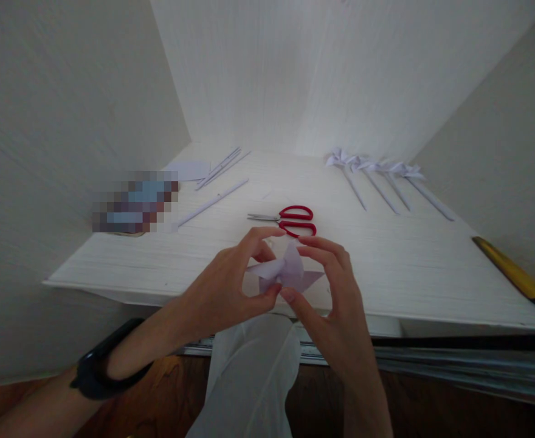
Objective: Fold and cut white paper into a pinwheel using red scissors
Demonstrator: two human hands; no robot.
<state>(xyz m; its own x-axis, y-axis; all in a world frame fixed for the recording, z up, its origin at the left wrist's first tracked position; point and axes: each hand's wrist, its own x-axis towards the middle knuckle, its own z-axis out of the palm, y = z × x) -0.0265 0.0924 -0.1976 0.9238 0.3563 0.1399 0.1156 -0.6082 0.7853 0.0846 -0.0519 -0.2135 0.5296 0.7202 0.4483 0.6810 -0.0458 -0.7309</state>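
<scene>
A white paper pinwheel head [290, 267] with folded blades is held between both hands near the front edge of the shelf. My left hand [233, 277] pinches it from the left with thumb and fingers curled round. From the right, my right hand [335, 286] grips it, thumb at the lower side and fingertips at the top. Just beyond my fingertips lie scissors [297, 221] with red handles, blades pointing left. Whether a stick is joined to this pinwheel cannot be seen.
Several paper pinwheels [377, 167] on rolled sticks lie at the back right. Thin paper sticks [224, 167], a thicker rolled paper stick [213, 202] and flat paper [189, 170] lie left. A pixelated object [135, 204] sits far left; a yellow cutter [514, 271] lies right.
</scene>
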